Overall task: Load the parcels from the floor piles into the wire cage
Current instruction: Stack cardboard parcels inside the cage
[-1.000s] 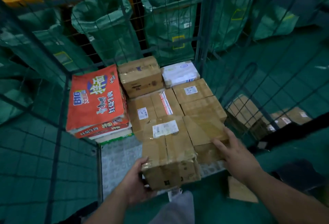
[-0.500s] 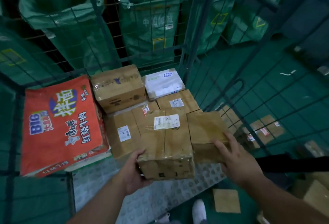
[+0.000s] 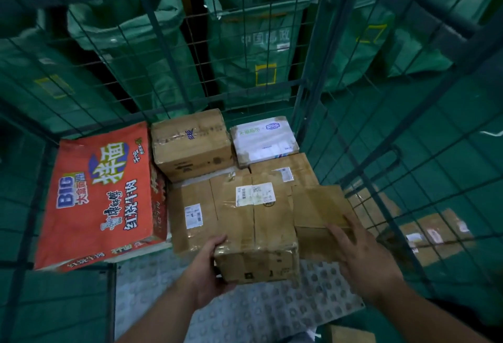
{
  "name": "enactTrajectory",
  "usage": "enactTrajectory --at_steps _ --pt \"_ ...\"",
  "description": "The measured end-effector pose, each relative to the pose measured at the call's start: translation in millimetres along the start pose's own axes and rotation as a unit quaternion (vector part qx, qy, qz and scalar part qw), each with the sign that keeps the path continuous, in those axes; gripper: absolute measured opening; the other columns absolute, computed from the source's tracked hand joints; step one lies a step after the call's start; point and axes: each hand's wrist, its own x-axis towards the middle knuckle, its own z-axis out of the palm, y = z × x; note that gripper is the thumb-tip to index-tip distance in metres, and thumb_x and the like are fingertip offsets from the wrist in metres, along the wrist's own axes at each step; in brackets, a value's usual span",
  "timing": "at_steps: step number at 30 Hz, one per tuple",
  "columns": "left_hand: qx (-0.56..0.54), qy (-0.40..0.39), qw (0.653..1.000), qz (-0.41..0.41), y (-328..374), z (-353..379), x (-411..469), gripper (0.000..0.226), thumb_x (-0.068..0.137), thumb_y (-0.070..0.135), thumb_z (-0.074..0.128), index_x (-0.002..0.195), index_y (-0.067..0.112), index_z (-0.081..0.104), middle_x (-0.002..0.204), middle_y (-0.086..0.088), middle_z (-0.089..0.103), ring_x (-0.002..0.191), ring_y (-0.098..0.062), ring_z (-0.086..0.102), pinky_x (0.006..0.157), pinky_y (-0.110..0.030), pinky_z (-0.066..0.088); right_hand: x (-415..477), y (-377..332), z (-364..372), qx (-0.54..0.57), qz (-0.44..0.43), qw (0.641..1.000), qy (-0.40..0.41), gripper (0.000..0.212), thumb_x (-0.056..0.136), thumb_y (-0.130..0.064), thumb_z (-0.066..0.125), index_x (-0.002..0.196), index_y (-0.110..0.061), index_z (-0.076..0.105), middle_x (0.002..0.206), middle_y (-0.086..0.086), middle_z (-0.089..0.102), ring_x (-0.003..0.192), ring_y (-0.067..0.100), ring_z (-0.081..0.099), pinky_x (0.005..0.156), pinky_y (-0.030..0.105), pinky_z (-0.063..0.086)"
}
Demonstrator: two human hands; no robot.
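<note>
Green steel mesh of the wire cage [image 3: 307, 92] stands behind and on both sides of the taped parcel [image 3: 255, 223]. Green mail sacks [image 3: 253, 51] hang outside the mesh, behind the taped parcel. An orange printed carton [image 3: 100, 195] lies tilted to the left of the taped parcel, with a labelled brown box [image 3: 193, 214] between them. The taped parcel itself sits on top of other boxes at the near edge of the stack, white label facing up, above the studded floor mat [image 3: 258, 312]. A smaller brown carton [image 3: 318, 206] sits touching the taped parcel's right side. More parcels [image 3: 435, 233] lie on the floor outside the mesh, to the right of the taped parcel.

Left hand [image 3: 206, 269]: grips the taped parcel's near left corner, thumb on the top face, fingers curled onto the front face.

Right hand [image 3: 364, 258]: fingers straight and spread, laid on the near edge of the smaller brown carton, just right of the taped parcel.
</note>
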Motion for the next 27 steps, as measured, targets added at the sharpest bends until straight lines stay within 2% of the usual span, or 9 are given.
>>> enactTrajectory --at_steps 5,9,11,12,16,19,22,24,27 --pt "-0.055 0.066 0.996 0.022 -9 56 26 0.081 0.055 0.054 0.087 0.122 0.011 0.069 0.116 -0.023 0.071 0.1 -0.04 0.066 0.087 -0.052 0.054 56 64 14 0.008 -0.038 0.999 -0.018 0.088 0.095 -0.04 0.058 0.154 -0.045 -0.007 0.164 0.006 -0.02 0.143 0.027 0.031 0.102 0.035 0.049" --pt "-0.056 0.094 0.993 0.044 -13 96 44 0.061 0.055 0.048 0.086 0.105 0.015 0.074 0.079 -0.015 0.072 0.081 -0.033 0.065 0.075 -0.041 0.054 97 106 39 0.002 -0.029 0.999 -0.018 0.089 0.093 -0.043 0.056 0.157 -0.041 -0.006 0.164 0.009 -0.011 0.148 0.032 0.015 0.11 0.042 0.042" --pt "-0.054 0.108 0.991 0.055 -10 116 53 0.045 0.059 0.043 0.085 0.095 0.018 0.074 0.064 -0.009 0.069 0.078 -0.03 0.064 0.073 -0.037 0.051 113 121 50 0.012 -0.009 1.0 0.008 0.089 0.087 -0.049 0.06 0.157 -0.037 0.007 0.162 0.008 0.011 0.148 0.031 0.014 0.12 0.05 0.027" --pt "-0.05 0.106 0.991 0.063 -5 123 55 0.039 0.063 0.042 0.083 0.092 0.019 0.073 0.063 -0.007 0.069 0.078 -0.029 0.064 0.072 -0.037 0.05 116 124 54 0.008 0.003 1.0 0.022 0.092 0.081 -0.051 0.066 0.157 -0.034 0.017 0.157 0.007 0.026 0.145 0.03 0.021 0.119 0.052 0.028" --pt "-0.04 0.103 0.991 0.077 19 135 77 0.032 0.08 0.045 0.073 0.094 0.017 0.072 0.082 -0.01 0.072 0.086 -0.029 0.064 0.08 -0.038 0.047 132 133 82 0.068 0.052 0.995 0.046 0.111 0.052 -0.059 0.085 0.145 -0.018 0.04 0.132 0.013 0.051 0.118 0.035 0.055 0.091 0.052 0.053" --pt "-0.038 0.109 0.99 0.082 35 136 104 0.028 0.085 0.045 0.069 0.095 0.019 0.069 0.091 -0.01 0.07 0.09 -0.029 0.061 0.083 -0.038 0.046 146 135 109 0.081 0.057 0.992 0.076 0.109 0.048 -0.051 0.087 0.138 -0.006 0.047 0.129 0.021 0.052 0.109 0.042 0.059 0.084 0.054 0.056" --pt "-0.06 0.12 0.988 0.082 47 132 129 0.04 0.068 0.046 0.078 0.095 0.018 0.069 0.092 -0.013 0.072 0.091 -0.03 0.063 0.087 -0.042 0.048 153 126 132 0.103 0.077 0.989 0.077 0.11 0.041 -0.044 0.092 0.134 -0.002 0.052 0.125 0.024 0.054 0.102 0.045 0.06 0.076 0.053 0.058" --pt "-0.073 0.113 0.988 0.079 55 125 152 0.047 0.058 0.046 0.08 0.094 0.017 0.07 0.092 -0.015 0.072 0.092 -0.031 0.064 0.09 -0.046 0.051 164 118 141 0.125 0.096 0.983 0.09 0.11 0.036 -0.041 0.09 0.133 -0.004 0.054 0.123 0.022 0.055 0.101 0.044 0.061 0.075 0.05 0.058" --pt "-0.102 0.086 0.988 0.072 73 123 183 0.035 0.073 0.041 0.078 0.095 0.013 0.071 0.094 -0.018 0.074 0.091 -0.034 0.067 0.078 -0.045 0.056 185 108 142 0.17 0.14 0.97 0.106 0.108 0.036 -0.046 0.082 0.133 -0.01 0.055 0.122 0.017 0.056 0.106 0.04 0.06 0.084 0.048 0.056"
